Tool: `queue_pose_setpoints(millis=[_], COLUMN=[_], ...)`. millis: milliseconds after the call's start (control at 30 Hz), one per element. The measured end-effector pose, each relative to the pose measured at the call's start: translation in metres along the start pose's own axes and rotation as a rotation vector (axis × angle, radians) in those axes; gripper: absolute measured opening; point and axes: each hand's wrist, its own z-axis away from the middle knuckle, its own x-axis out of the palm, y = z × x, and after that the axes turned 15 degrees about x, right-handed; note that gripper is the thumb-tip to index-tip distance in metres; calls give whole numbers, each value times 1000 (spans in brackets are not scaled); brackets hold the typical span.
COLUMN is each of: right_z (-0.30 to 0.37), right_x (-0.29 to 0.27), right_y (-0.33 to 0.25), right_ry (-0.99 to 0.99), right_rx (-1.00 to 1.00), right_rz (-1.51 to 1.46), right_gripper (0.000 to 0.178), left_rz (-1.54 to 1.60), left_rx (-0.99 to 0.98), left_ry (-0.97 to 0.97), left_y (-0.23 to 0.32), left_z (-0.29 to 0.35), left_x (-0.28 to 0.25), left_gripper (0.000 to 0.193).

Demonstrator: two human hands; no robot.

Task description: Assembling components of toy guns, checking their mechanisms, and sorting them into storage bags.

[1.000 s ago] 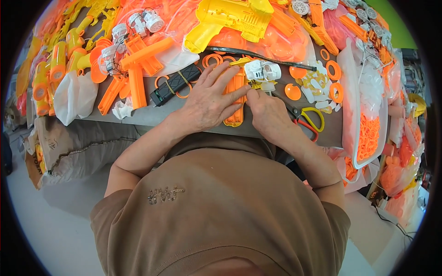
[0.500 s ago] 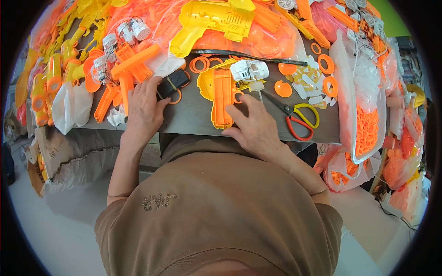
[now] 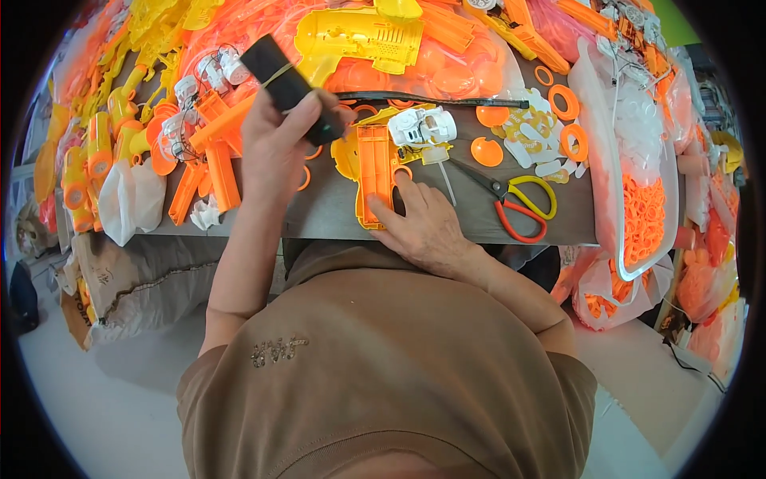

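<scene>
My left hand [image 3: 275,152] is raised over the table, gripping a black rectangular block [image 3: 267,64] with a thin band around it. In front of me lies a yellow toy gun shell half [image 3: 345,156], with a long orange trough-shaped part [image 3: 375,160] set in it. A white motor-like unit [image 3: 423,126] sits at the shell's upper right. My right hand [image 3: 427,227] rests at the shell's lower right edge, thumb and fingers closed against the orange part and the shell. An orange ring [image 3: 403,172] shows beside its fingertips.
Scissors [image 3: 519,199] with red and yellow handles lie to the right. Beyond them stands a clear bin [image 3: 672,203] of orange rings. Orange discs [image 3: 487,152] and small pale pieces [image 3: 531,144] lie nearby. Orange parts [image 3: 223,172] and a white bag [image 3: 132,203] are at left.
My left hand has lifted the black block off the table and moved it up and to the right. My right hand stays at the yellow shell half, its fingers slightly shifted.
</scene>
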Motion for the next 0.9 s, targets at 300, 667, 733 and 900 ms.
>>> queue_pose_setpoints(millis=[300,667,733,900], right_z=[1,1,2,4], right_x=[3,4,6,7], right_y=[4,9,10,12], right_ry=[30,13,42,48], right_rx=[16,24,19,51], right_rz=[-48,-121,-136,-177], right_gripper=[50,48,48,46], left_rz=[-65,-230,-268,-347], left_rx=[2,331,326,394], left_ry=[-177,-280,-262,-218], left_y=[-37,-51,-52,-56], left_z=[-10,7,8,8], left_x=[6,14,14,8], left_gripper=[33,36,36,37])
